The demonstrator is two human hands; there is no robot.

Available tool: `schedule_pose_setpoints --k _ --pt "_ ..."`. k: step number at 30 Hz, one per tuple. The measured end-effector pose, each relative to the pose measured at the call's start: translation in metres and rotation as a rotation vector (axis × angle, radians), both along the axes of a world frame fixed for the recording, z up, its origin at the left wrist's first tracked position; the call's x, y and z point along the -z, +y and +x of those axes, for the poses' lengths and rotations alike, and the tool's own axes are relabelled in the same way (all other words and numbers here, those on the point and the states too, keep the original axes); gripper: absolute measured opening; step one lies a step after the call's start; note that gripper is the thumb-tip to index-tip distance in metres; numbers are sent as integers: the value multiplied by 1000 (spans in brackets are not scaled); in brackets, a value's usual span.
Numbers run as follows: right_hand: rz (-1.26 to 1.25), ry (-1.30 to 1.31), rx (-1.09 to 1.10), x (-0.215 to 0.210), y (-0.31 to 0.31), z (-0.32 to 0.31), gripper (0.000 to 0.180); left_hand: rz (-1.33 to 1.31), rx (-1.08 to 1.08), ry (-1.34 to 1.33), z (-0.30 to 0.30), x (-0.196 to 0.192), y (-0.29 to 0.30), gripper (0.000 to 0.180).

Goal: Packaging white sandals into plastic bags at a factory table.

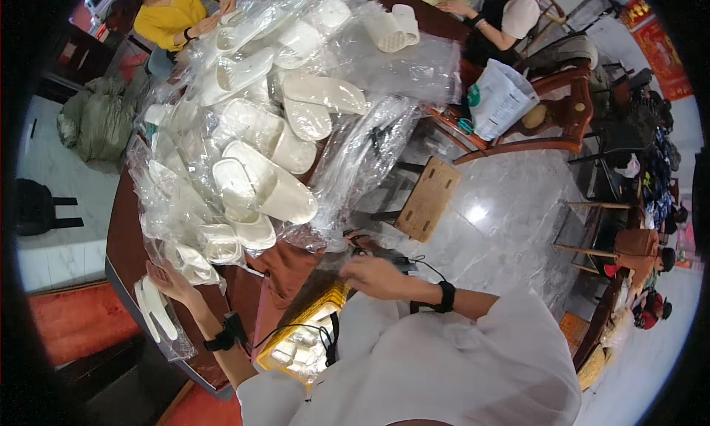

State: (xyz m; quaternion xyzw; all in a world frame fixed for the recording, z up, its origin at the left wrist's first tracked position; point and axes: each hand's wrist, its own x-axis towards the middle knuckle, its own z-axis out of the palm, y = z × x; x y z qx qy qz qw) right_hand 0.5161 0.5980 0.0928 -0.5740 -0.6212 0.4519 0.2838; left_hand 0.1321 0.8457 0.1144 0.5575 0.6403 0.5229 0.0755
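Observation:
My left hand (170, 279) grips the top of a clear bag holding a pair of white slippers (154, 309) at the near edge of the dark wooden table (122, 237). My right hand (376, 276) is closed on crumpled clear plastic (342, 257) just off the table's corner. Both wrists wear black bands. A big heap of loose white slippers (262, 178) and clear plastic bags (362, 149) covers the table beyond my hands. A brown cloth (285, 267) hangs between my hands.
Below me sits a yellow crate (325, 302) with bagged slippers. A wooden stool (429, 198), a wooden chair (566, 119) and a white bag (499, 99) stand to the right. Two other people (174, 12) (506, 19) work at the table's far side. Green sacks (100, 119) lie left.

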Motion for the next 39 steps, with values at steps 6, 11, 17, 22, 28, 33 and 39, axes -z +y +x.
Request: schedule_pose_setpoints --k 6,11,17,22,28,33,39 --pt "-164 -120 343 38 -95 63 21 -110 186 -241 8 25 -57 39" --pt "-257 -165 430 67 -163 88 21 -320 330 -387 32 28 -94 32" --pt "-328 -157 533 70 -200 85 21 -407 386 -412 37 32 -103 23" --pt "-400 -130 515 71 -213 91 21 -404 381 -430 47 39 -99 21" --pt "-443 -151 521 79 -199 115 20 -461 398 -404 71 34 -83 19" --pt "-422 -112 510 93 -154 129 19 -564 311 -490 79 49 -68 24" --pt "-391 -54 510 90 -111 134 22 -628 408 -378 87 38 -71 23"
